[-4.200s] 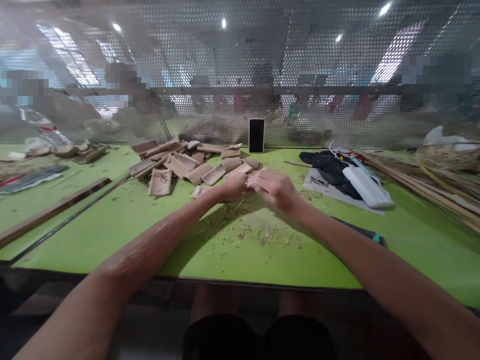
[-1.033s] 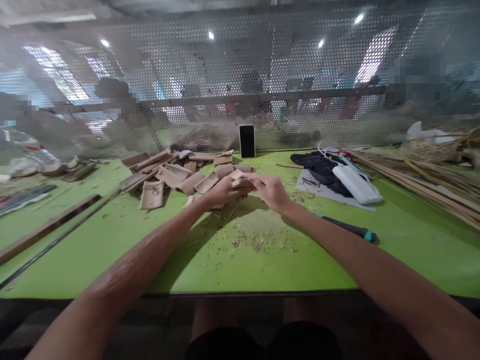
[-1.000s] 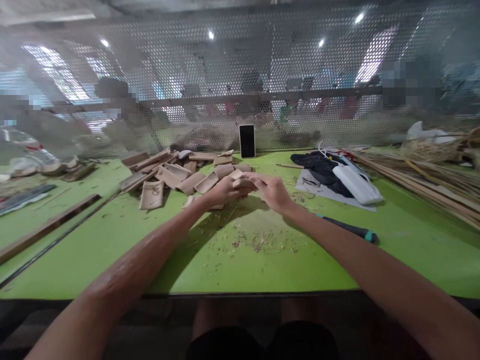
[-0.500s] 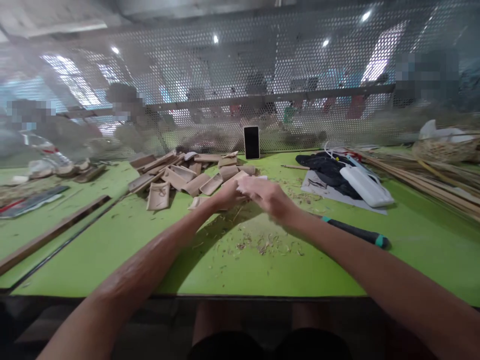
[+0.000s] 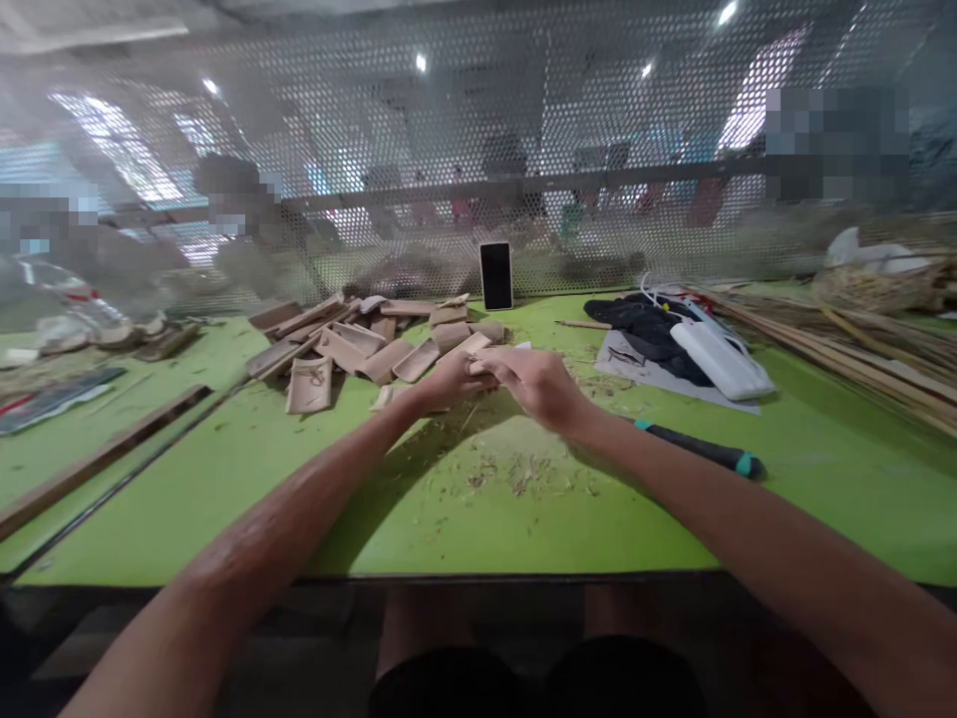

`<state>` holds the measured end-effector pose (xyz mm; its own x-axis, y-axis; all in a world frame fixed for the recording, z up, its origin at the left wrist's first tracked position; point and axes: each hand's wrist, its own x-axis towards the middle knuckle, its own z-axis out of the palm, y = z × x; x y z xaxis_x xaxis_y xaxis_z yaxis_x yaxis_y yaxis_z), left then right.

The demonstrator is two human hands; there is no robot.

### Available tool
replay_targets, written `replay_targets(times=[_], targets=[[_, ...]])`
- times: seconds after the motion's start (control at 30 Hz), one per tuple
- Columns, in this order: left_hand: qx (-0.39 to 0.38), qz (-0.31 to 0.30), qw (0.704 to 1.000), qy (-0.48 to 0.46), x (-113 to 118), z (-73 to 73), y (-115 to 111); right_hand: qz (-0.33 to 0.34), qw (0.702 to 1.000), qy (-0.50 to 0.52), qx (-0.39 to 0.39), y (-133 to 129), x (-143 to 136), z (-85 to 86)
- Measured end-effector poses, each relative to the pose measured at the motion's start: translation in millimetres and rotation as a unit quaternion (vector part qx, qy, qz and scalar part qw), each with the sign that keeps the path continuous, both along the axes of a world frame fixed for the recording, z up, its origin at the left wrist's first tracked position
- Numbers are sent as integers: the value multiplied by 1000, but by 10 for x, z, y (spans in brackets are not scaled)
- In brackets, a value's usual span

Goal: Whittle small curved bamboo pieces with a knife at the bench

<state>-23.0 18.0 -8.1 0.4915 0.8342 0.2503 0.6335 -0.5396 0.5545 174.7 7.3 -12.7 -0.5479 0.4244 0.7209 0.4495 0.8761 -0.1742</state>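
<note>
Over the middle of the green table, my left hand is closed on a small pale bamboo piece, mostly covered by fingers. My right hand is bent over the same piece from the right, fingers pressed together. A bit of something whitish shows behind the right hand; what these fingers grip is hidden. Just left of my hands lies a heap of curved, split bamboo pieces. Fine shavings are scattered on the table below my hands.
A tool's black and teal handle lies beside my right forearm. A phone stands upright by the perforated screen. To the right are dark cloth, a white device and long strips. A wooden bar lies left.
The view has shifted slightly, so the table and its things sit a little further left and up. My right hand has shifted a little against the left, baring more of the bamboo piece.
</note>
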Motion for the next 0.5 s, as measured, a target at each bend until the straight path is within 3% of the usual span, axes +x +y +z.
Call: replay_targets(times=[0.17, 0.27, 0.4, 0.5], targets=[[0, -20, 1000, 16, -10, 5, -1, -35, 999, -9, -2, 29, 31, -30], [4, -2, 1000, 4, -16, -4, 8, -22, 1000, -15, 8, 27, 37, -19], [27, -28, 999, 13, -21, -38, 36, -36, 999, -22, 5, 22, 27, -7], [32, 2, 999, 13, -28, -72, 62, -9, 1000, -11, 19, 19, 6, -12]])
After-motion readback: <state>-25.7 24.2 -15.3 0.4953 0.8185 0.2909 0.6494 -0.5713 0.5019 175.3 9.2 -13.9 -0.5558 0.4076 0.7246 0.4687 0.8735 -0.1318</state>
